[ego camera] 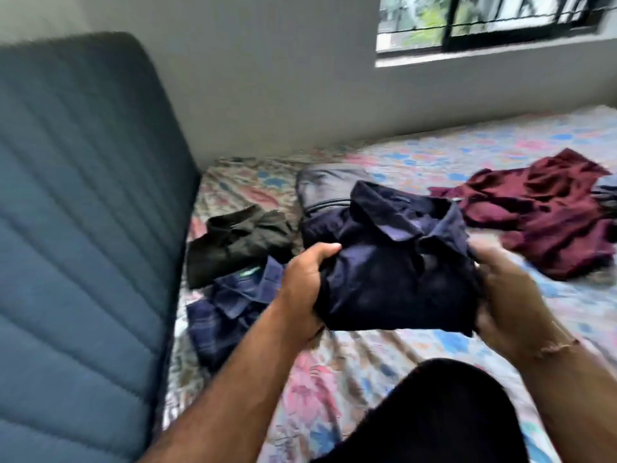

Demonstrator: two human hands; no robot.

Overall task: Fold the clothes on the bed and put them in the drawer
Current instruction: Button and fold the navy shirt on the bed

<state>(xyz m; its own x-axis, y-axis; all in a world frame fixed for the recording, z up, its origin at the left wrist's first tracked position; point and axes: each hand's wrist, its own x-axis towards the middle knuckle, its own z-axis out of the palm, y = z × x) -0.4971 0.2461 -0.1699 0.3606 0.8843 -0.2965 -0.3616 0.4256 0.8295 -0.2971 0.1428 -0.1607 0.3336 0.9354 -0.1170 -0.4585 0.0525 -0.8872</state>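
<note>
both hands hold the folded dark navy cotton shirt (397, 262) just above the bed with the floral printed sheet (334, 396). the left hand (307, 289) has its grip curled round the bundle's left edge, thumb on top; the right hand (510, 295) is motion-blurred but appears to clasp the right edge with curled fingers.

the risk, as i judge it, is the fold coming undone. the cloth looks thin and limp, the collar already stands up loose at the top, and the layers are held only at the sides, so a tilt or a one-handed carry toward the drawer, which is not in view, could let the middle sag and slide open.

two more folded pieces lie to the left near the padded blue-grey quilted headboard (83, 228): a matte black folded garment (237, 245) and a navy checked folded shirt (230, 305), the two touching. a crumpled maroon garment (541, 218), soft and heavily creased, lies unfolded to the right. a dark leather-like bag (327, 188) sits behind the held shirt.
</note>
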